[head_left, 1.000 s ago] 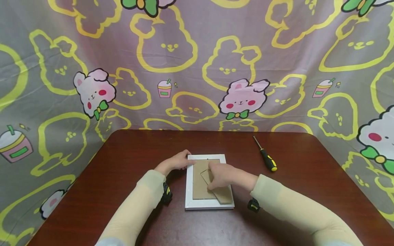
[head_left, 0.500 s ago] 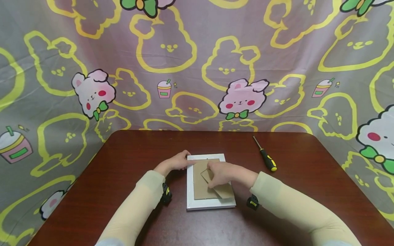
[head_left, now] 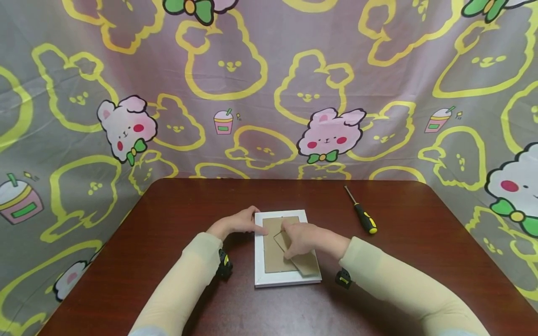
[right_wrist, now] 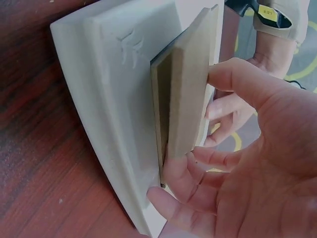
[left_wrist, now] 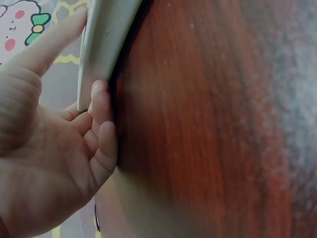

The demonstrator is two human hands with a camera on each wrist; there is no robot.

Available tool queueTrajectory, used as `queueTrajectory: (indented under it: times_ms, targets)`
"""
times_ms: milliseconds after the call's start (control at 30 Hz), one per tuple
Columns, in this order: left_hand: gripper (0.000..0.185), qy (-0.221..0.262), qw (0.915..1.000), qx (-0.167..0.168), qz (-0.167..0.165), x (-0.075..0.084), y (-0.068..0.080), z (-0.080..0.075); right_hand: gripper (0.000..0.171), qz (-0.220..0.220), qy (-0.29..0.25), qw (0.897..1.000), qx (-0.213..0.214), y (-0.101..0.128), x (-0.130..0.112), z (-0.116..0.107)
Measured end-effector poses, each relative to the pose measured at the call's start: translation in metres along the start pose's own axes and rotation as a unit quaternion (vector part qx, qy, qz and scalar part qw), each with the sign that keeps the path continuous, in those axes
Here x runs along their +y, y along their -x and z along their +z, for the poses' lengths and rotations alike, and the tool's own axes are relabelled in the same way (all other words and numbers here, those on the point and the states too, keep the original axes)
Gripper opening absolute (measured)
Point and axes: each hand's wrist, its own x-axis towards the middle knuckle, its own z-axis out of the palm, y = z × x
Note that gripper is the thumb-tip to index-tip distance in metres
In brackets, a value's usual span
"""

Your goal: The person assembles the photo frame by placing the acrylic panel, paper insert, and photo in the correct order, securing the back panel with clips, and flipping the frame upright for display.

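Setting: dark red-brown wooden table (head_left: pixel 176 219) against a hung printed cloth backdrop (head_left: pixel 269 84).

The cloth rises directly behind the table's far edge and wraps down past its left and right sides. Grey-mauve ground, yellow rabbit outlines, pink rabbit faces with green bows, small drink-cup motifs. Table corners rounded, wood grain visible, surface slightly glossy. Lighting even and diffuse; soft shadows only. Floor, windows not visible.

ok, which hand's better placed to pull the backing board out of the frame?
Right hand: it already rests on the cardboard stand. Left hand only steadies the white picture frame.
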Motion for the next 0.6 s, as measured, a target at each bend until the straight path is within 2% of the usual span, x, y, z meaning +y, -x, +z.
queueTrajectory:
  times_ms: [100,267,600]
  targets:
    - [0.073,0.000,1.0000,-0.006,0.004,-0.0004,0.0000,-0.0006,0.058,0.004,0.000,1.000,0.001,0.0004,-0.0008,0.0004]
    - [0.072,-0.005,1.0000,-0.002,0.008,0.0004,0.0002,-0.0004,0.060,0.008,-0.001,1.000,0.002,0.0016,-0.0019,0.0013]
    - [0.069,-0.002,1.0000,-0.004,-0.008,0.0012,0.0005,-0.0018,0.053,0.002,-0.030,1.000,-0.008,-0.0007,0.0018,-0.0006]
